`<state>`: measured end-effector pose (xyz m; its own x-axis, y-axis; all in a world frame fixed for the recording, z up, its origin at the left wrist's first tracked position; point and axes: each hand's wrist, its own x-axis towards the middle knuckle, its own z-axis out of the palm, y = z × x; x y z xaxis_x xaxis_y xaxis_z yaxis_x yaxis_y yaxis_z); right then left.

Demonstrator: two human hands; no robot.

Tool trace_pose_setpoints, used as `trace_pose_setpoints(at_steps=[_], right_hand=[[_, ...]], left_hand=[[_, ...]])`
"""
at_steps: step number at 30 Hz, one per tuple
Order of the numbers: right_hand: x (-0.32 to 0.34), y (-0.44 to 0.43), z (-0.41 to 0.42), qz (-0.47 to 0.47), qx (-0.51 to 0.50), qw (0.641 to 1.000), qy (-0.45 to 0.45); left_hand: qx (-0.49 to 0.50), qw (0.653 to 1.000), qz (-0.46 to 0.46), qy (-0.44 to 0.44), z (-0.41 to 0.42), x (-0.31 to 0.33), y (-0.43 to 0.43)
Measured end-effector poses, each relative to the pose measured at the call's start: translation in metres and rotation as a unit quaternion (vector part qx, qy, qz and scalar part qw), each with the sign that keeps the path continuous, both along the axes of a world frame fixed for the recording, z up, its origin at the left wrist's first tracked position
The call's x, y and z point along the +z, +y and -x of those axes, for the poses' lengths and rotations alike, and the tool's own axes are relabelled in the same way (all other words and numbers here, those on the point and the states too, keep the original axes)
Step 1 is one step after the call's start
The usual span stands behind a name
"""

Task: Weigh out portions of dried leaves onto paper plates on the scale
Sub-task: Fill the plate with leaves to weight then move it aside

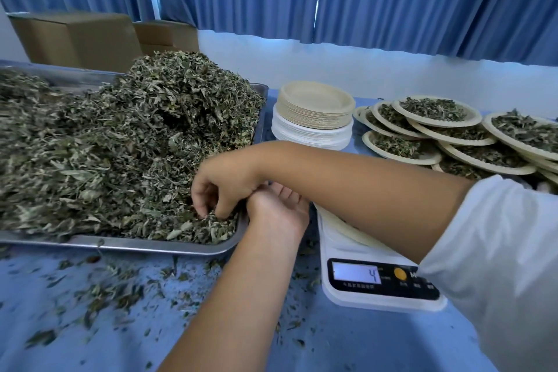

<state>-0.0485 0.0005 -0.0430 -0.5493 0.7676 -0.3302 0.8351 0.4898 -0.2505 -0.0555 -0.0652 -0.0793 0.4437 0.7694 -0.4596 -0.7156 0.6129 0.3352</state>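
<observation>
A big heap of dried leaves (126,142) fills a metal tray (151,246) on the left. My right hand (220,187) reaches across from the right, and its curled fingers pinch leaves at the tray's near right corner. My left hand (276,210) comes up from below and lies just under my right wrist, beside the tray's corner; its fingertips are hidden. The white scale (356,296) shows 4 on its display. A paper plate (347,229) lies on it, mostly covered by my right forearm.
A stack of empty paper plates (314,115) stands behind the scale. Several filled plates (437,130) overlap at the right. Loose leaf bits litter the blue tabletop (90,296). Cardboard boxes (78,39) and blue curtains stand behind.
</observation>
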Motion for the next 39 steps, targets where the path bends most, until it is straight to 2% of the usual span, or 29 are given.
trace_pose_setpoints(at_steps=[5, 12, 18, 22, 27, 34, 39], right_hand=[[0.002, -0.003, 0.000, -0.054, -0.010, 0.998, 0.016], [0.019, -0.006, -0.014, -0.147, -0.069, 0.975, 0.149], [0.041, -0.013, -0.044, -0.065, -0.167, 0.929, 0.324], [0.054, -0.031, -0.090, -0.022, -0.220, 0.905, 0.362], [0.052, -0.068, -0.156, 0.004, -0.295, 0.894, 0.337], [0.038, -0.105, -0.201, -0.009, -0.361, 0.913, 0.192], [0.033, -0.113, -0.202, 0.000, -0.352, 0.929, 0.116]], left_hand=[[0.004, 1.000, 0.005, -0.003, 0.001, 0.002, -0.002], [0.018, 1.000, -0.018, -0.003, -0.001, -0.005, 0.007], [0.008, 0.999, -0.027, 0.019, -0.002, -0.007, 0.010], [0.009, 0.999, -0.035, 0.013, -0.004, -0.007, 0.010], [0.003, 0.999, -0.044, 0.027, -0.005, -0.008, 0.010], [-0.004, 0.997, -0.060, 0.041, -0.007, -0.011, 0.008], [-0.006, 0.997, -0.067, 0.049, -0.008, -0.014, 0.007]])
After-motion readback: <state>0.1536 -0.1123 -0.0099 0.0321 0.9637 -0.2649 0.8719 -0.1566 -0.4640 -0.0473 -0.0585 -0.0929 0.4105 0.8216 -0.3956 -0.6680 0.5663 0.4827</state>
